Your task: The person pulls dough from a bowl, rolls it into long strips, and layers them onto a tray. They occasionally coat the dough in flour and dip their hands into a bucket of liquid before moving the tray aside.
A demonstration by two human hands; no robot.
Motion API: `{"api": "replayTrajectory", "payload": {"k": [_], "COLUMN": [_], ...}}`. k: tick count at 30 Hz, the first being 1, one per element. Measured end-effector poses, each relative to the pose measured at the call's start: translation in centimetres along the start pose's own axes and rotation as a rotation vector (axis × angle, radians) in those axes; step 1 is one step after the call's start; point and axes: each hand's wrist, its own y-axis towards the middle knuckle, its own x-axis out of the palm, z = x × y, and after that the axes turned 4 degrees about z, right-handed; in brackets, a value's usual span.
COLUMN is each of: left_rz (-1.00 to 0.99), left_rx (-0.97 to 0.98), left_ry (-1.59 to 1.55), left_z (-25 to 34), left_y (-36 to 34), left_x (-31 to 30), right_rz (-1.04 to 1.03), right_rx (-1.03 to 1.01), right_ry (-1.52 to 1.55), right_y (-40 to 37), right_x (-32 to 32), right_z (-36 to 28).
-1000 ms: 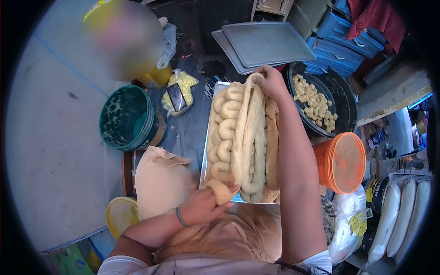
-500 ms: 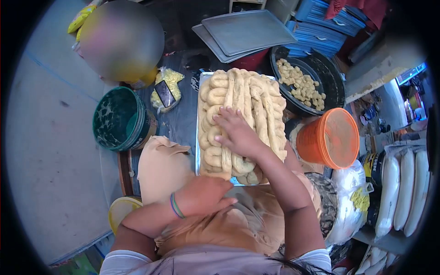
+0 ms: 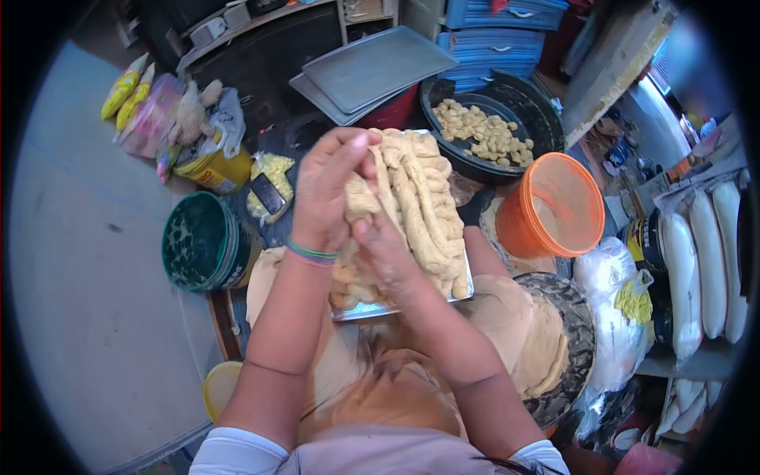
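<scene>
Raised over the left side of the tray, my left hand (image 3: 323, 190), with a thin band at the wrist, is closed around a piece of dough (image 3: 362, 200). My right hand (image 3: 385, 252) meets it from below right, its thumb against the lower end of that piece; its other fingers are partly hidden. Under both hands is a shiny metal tray (image 3: 372, 310) heaped with pale dough strands (image 3: 427, 229), some looped, some laid lengthwise. My hands and forearms cover the near left part of the heap.
A black basin (image 3: 546, 107) with small dough lumps stands at the back right, near an orange bucket (image 3: 546, 210). Flat metal trays (image 3: 380, 71) lie behind. On the left are a green bucket (image 3: 194, 237) and a phone (image 3: 267, 192) on a yellow-filled bag (image 3: 273, 168).
My left hand has risen from the tray's near edge and now grips dough. My right hand has drawn back from the strands to join it. The view has shifted, and a person at upper left is gone.
</scene>
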Motion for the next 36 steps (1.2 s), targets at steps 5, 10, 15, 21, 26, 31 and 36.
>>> {"api": "replayTrajectory", "payload": {"k": [5, 10, 15, 21, 26, 31, 36], "left_rz": [-0.194, -0.307, -0.469, -0.399, 0.227, 0.472, 0.446], "left_rx": [0.376, 0.192, -0.039, -0.074, -0.081, -0.134, -0.150], "left_ry": [0.129, 1.142, 1.673, 1.599, 1.170, 0.697, 0.791], "left_z": [-0.6, -6.0, -10.6, -9.8, -8.3, -9.2, -12.7], "left_y": [1.1, -2.9, -10.3, -9.8, -4.4, 4.1, 15.6], "left_x": [1.8, -2.9, -5.5, -6.3, -11.8, -15.9, -22.7], "right_rz": [0.107, 0.314, 0.329, 0.341, 0.559, 1.210, 0.983], "right_rx": [-0.213, 0.024, -0.231, -0.135, -0.104, -0.241, 0.190], "right_ry": [-0.077, -0.524, -0.863, -1.588, -1.298, -0.700, 0.309], "right_y": [0.6, 1.1, 1.3, 3.2, -0.1, -10.2, -14.3], "right_x": [-0.4, -14.2, -15.0, -14.9, -22.2, -20.3, -13.0], "right_z": [-5.2, -7.0, -5.9, -4.8, -5.4, -0.9, 3.6]}}
